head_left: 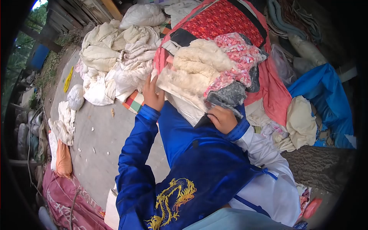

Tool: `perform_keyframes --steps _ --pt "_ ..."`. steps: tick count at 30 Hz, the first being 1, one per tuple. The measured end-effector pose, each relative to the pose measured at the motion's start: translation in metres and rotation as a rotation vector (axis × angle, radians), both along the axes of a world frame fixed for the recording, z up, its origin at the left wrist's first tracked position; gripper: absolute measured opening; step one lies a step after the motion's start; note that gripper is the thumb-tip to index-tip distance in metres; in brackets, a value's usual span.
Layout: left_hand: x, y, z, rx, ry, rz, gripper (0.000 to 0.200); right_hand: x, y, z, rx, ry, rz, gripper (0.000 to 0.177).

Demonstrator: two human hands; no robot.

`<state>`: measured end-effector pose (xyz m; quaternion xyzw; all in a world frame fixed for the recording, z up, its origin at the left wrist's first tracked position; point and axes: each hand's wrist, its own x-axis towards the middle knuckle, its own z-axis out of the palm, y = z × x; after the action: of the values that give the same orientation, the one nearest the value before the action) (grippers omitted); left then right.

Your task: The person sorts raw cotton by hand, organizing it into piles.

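Note:
A cotton-padded piece lies across my lap, its cream wadding [199,65] showing in thick folds. Pink floral cloth [239,53] and dark grey cloth [230,94] are bunched along its right side. Below the wadding, a white cloth lining [184,105] stretches toward my knees. My left hand [154,95] is at the left edge of the lining, fingers apart and pointing up. My right hand [223,119] has its thumb and fingers pinched on a black cloth edge [204,120] at the lower corner. The undersides of both hands are hidden.
Heaped white bedding [115,57] lies ahead on the left, beside a stuffed white bag [143,16]. A red floral quilt [226,23] on pink cloth [270,92] spreads ahead. At right are a blue tarp [326,92] and a log [314,165]. Scraps dot the concrete floor [103,134].

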<state>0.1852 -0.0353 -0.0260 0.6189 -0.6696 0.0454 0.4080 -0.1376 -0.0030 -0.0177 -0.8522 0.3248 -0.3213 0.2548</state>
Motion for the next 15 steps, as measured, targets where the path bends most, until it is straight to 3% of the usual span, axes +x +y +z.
perform_keyframes --steps 2,4,5,7,12,15 --pt "-0.039 0.024 0.034 0.010 -0.037 -0.270 0.059 0.001 0.005 0.002 -0.031 -0.031 0.014 0.015" --pt "-0.069 0.042 0.055 0.264 -0.156 -0.787 0.060 0.007 0.017 0.001 -0.084 -0.097 0.041 0.016" --pt "-0.088 0.048 0.057 0.310 -0.173 -0.917 0.062 0.008 0.021 0.000 -0.092 -0.068 0.063 0.016" --pt "-0.111 0.061 0.032 0.294 -0.097 -0.922 0.069 0.006 0.027 -0.002 -0.120 -0.012 0.104 0.017" --pt "-0.114 0.079 -0.011 0.577 -0.184 -0.750 0.041 -0.006 0.046 -0.042 0.066 0.072 -0.012 0.029" --pt "-0.107 0.085 -0.013 0.440 -0.166 -0.706 0.028 -0.003 0.054 -0.042 0.212 0.100 -0.098 0.040"
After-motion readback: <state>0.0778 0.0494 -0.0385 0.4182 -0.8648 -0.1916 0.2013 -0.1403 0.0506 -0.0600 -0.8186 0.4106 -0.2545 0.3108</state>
